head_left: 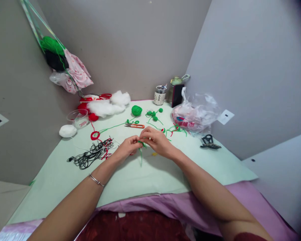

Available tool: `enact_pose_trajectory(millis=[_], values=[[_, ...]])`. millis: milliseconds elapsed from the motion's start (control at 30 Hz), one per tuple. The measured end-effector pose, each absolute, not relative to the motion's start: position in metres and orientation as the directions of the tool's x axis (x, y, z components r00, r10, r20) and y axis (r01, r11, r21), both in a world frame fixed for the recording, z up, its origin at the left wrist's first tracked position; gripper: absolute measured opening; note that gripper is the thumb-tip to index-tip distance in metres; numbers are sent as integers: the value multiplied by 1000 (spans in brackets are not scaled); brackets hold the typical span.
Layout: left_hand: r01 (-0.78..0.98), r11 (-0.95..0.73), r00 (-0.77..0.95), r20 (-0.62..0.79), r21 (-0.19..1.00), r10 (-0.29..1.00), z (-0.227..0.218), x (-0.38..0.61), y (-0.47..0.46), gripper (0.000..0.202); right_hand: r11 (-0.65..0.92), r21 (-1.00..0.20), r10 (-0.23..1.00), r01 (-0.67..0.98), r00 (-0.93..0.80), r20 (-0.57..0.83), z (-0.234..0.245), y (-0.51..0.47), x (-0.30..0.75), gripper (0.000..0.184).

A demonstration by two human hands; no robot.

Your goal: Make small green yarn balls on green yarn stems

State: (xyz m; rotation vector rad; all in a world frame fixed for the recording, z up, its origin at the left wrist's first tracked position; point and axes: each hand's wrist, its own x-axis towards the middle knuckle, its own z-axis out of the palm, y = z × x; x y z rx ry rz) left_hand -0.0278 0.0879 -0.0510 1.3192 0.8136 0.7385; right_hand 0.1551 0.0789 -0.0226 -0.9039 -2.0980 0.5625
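Observation:
My left hand (pixel 127 147) and my right hand (pixel 155 140) meet over the pale green table (pixel 130 180), fingers pinched together on a small piece of green yarn (pixel 141 144) whose loose end trails down toward me. Both hands are closed on it. Just behind them lie orange-handled snips (pixel 134 126), a green yarn strand (pixel 110 127) leading to a red yarn ring (pixel 95 135), and several small green yarn balls (pixel 153 114). A bigger green yarn ball (pixel 136 110) sits farther back.
A tangle of black cord (pixel 90 156) lies left of my hands. White stuffing (pixel 107 106), red yarn, a clear bowl (pixel 78 117) and a white ball (pixel 67 131) stand at the back left. A plastic bag (pixel 194 113), a jar (pixel 160 95) and a black hair clip (pixel 209 142) are at the right. Grey walls enclose the table.

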Motion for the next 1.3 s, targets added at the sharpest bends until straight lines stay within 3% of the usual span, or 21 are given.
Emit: enact_pose_trajectory(millis=[133, 233, 433, 533, 700, 800, 900, 1033, 1300], values=[[16, 95, 511, -90, 995, 855, -50, -28, 88, 19, 294, -956, 902, 13, -334, 273, -12, 77, 155, 22], [54, 91, 511, -106, 994, 853, -52, -28, 88, 20, 100, -975, 942, -198, -297, 156, -4, 82, 164, 26], [27, 96, 520, -96, 995, 849, -54, -30, 91, 26, 377, -873, 924, -310, 199, 328, 5, 100, 195, 24], [-13, 96, 501, -77, 995, 862, -53, -30, 91, 30, 360, -900, 928, -246, 190, 320, 6, 100, 198, 20], [-25, 106, 474, -81, 994, 877, -53, -30, 90, 32, 395, -910, 914, 127, -150, 376, 1, 91, 186, 17], [-44, 111, 487, -76, 993, 870, -51, -31, 89, 29, 547, -736, 835, 399, -319, 448, -4, 87, 182, 12], [-76, 103, 498, -52, 992, 866, -49, -32, 89, 29, 635, -535, 771, 558, -413, 485, -10, 88, 181, 12], [-81, 100, 514, -44, 992, 856, -47, -33, 90, 30, 672, -429, 734, 604, -462, 499, -13, 89, 183, 14], [-84, 132, 499, -74, 988, 864, -48, -34, 91, 30, 673, -398, 731, 624, -477, 489, -8, 87, 184, 14]])
